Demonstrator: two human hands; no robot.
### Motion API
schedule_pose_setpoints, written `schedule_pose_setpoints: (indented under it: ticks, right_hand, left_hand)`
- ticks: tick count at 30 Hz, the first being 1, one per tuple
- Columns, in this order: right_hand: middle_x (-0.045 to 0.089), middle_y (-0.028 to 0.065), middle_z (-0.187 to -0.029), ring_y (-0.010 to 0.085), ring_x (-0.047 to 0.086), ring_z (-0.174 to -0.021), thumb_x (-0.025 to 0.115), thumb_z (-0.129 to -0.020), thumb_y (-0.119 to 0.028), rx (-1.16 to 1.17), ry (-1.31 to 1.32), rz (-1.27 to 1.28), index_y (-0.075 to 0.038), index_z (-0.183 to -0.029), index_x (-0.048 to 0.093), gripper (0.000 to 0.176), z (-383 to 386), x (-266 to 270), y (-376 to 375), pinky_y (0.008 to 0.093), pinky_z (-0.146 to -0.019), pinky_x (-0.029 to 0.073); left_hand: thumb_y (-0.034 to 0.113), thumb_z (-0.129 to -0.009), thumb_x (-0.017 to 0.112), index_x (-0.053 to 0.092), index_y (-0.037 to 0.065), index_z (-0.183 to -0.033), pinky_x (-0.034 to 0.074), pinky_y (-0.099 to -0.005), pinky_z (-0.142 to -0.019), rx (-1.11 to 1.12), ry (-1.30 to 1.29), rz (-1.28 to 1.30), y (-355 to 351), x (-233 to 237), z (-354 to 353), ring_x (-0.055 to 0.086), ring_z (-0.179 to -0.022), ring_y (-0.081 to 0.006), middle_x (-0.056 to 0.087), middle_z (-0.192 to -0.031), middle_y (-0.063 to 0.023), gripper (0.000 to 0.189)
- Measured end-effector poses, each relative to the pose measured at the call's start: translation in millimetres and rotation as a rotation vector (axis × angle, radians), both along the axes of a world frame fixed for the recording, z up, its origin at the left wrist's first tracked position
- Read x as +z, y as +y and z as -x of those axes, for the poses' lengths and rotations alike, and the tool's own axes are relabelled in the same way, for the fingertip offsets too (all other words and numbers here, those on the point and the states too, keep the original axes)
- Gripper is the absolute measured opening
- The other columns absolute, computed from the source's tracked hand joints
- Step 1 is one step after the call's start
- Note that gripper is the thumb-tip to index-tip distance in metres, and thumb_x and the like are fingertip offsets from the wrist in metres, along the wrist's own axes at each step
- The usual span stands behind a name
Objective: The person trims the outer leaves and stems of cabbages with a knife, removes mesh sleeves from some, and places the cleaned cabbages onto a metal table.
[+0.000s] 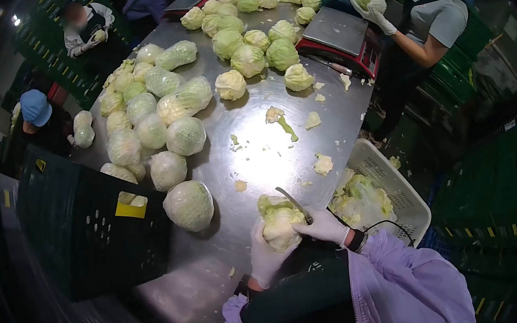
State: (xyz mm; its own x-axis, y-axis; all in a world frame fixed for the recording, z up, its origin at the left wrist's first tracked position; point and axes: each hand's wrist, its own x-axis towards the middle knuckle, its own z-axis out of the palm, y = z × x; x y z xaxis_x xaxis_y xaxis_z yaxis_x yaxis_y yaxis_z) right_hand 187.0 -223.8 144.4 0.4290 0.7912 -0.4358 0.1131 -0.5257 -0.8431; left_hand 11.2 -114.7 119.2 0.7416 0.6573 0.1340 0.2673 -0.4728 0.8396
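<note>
Trimming, apparently: your left hand (267,257) cups the cabbage (281,228) by the bench's (205,282) near edge; your right hand (326,227) grips the knife (291,198), blade beside the leaves. Further cutting calls for left fingers clear of it.

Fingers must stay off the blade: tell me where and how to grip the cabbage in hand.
Cup the cabbage by its rounded left side with the left hand, from the left: that curve should suit a palm, and the knife and right hand occupy the right.
</note>
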Motion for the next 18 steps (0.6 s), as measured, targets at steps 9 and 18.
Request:
schedule_pose_setpoints:
  ticks: [9,18]
  right_hand:
    - [0.059,0.0037,-0.071,0.0090,0.055,-0.050,0.060,-0.084,-0.015,-0.111,0.247,-0.012,-0.007,-0.133,0.046,0.052,0,0,-11,0.0243,-0.050,0.048]
    - [0.053,-0.0005,-0.071,0.0036,0.050,-0.053,0.059,-0.085,-0.011,-0.152,0.415,-0.205,-0.007,-0.131,0.048,0.047,-24,-5,-12,0.0187,-0.048,0.042]
  left_hand:
    - [0.025,-0.061,0.089,0.027,0.003,-0.135,0.039,-0.0396,-0.102,-0.049,-0.033,0.125,10,-1,1,0.045,-0.121,-0.0299,0.039,-0.132,-0.0178,0.099]
    - [0.053,-0.088,0.056,0.025,0.008,-0.142,0.036,-0.0421,-0.106,0.127,-0.496,1.029,45,-2,13,0.039,-0.129,-0.0279,0.036,-0.140,-0.0126,0.077]
